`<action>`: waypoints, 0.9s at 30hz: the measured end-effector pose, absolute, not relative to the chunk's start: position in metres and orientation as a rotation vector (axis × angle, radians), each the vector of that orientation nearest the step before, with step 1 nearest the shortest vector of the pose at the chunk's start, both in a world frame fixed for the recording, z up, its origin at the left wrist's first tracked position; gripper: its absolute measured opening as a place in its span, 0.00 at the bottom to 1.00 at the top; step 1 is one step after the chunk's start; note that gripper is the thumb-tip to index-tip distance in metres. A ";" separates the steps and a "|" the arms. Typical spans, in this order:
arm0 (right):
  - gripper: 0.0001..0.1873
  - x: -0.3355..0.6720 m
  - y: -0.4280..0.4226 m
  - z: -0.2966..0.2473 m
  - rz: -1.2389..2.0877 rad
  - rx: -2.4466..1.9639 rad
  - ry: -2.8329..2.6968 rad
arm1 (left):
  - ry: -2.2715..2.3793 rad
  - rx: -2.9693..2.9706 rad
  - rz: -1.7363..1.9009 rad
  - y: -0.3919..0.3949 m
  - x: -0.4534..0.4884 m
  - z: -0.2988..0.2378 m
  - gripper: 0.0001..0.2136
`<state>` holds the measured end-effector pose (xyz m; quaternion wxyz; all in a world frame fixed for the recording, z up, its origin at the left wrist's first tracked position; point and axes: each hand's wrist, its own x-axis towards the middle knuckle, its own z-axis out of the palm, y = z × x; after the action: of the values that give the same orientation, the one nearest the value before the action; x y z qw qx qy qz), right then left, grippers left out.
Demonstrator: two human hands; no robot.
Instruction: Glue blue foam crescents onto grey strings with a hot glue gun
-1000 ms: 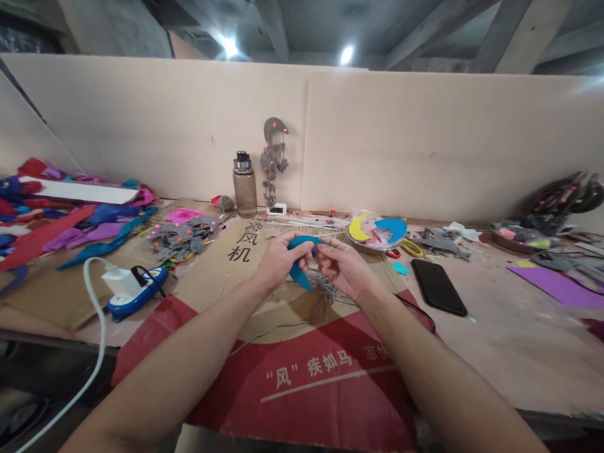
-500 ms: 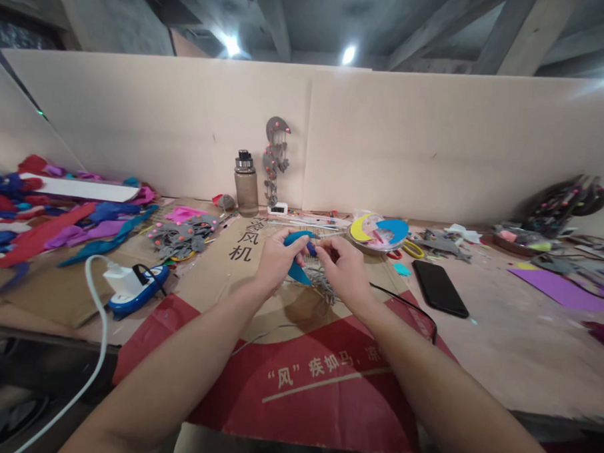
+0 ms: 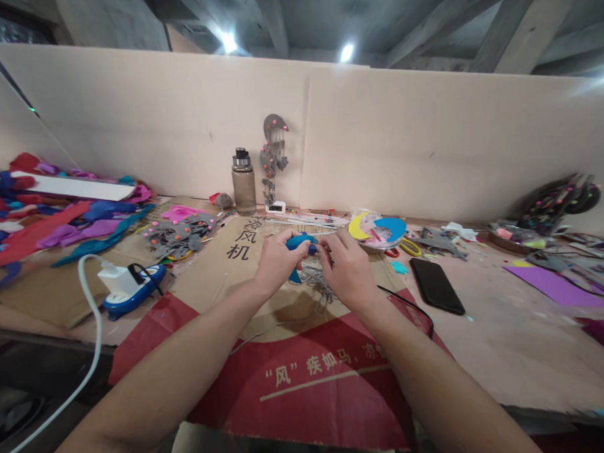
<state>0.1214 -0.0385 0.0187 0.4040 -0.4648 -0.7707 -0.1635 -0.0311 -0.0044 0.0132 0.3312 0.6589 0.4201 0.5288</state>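
Both my hands meet above the middle of a flattened cardboard box [image 3: 258, 318]. My left hand [image 3: 275, 262] is closed on a blue crescent-shaped felt piece [image 3: 299, 242], thumb on top. My right hand [image 3: 347, 268] pinches at the right end of that same piece, fingers pressed together. A small tangle of grey pieces and thread [image 3: 315, 280] hangs or lies just under the hands; I cannot tell whether it is attached.
A black phone [image 3: 437, 284] lies right of my hands. A plate with yellow and blue crescents [image 3: 376, 230] and a bottle [image 3: 244, 182] stand behind. Grey felt cutouts [image 3: 179, 233], coloured felt scraps [image 3: 47, 215] and a blue-white charger with a cable [image 3: 129, 289] lie left.
The hands have drawn closer together and risen slightly toward the back. The blue piece has turned flatter, so less of its lower tip shows below the left hand.
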 end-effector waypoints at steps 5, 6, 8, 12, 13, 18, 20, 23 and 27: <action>0.10 0.131 -0.037 0.027 -0.388 -1.126 -1.907 | 1.080 1.776 1.389 -0.006 -0.032 0.016 0.08; 0.10 0.133 -0.037 0.029 -0.366 -1.113 -1.908 | 1.078 1.791 1.388 -0.006 -0.033 0.017 0.08; 0.10 0.135 -0.036 0.031 -0.327 -1.083 -1.929 | 1.071 1.825 1.373 -0.007 -0.034 0.018 0.07; 0.11 0.138 -0.034 0.031 -0.275 -1.043 -1.953 | 1.003 1.860 1.297 -0.008 -0.034 0.020 0.07; 0.11 0.138 -0.033 0.031 -0.252 -1.033 -1.944 | 0.973 1.863 1.271 -0.008 -0.034 0.020 0.07; 0.07 0.142 -0.025 0.032 0.068 -1.030 -1.794 | 0.792 1.741 1.154 -0.004 -0.036 0.017 0.10; 0.07 0.142 -0.024 0.033 0.342 -1.039 -1.714 | 0.727 1.699 1.124 -0.002 -0.038 0.017 0.11; 0.11 0.143 -0.024 0.035 0.728 -1.012 -1.602 | 0.681 1.670 1.087 0.002 -0.040 0.017 0.11; 0.16 0.143 -0.027 0.038 1.047 -0.941 -1.515 | 0.677 1.673 1.077 0.004 -0.042 0.016 0.10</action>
<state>0.1434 -0.0270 0.0379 0.5113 -0.3910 -0.6296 0.4350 -0.0418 0.0041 0.0163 0.4967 0.6909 0.2795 0.4448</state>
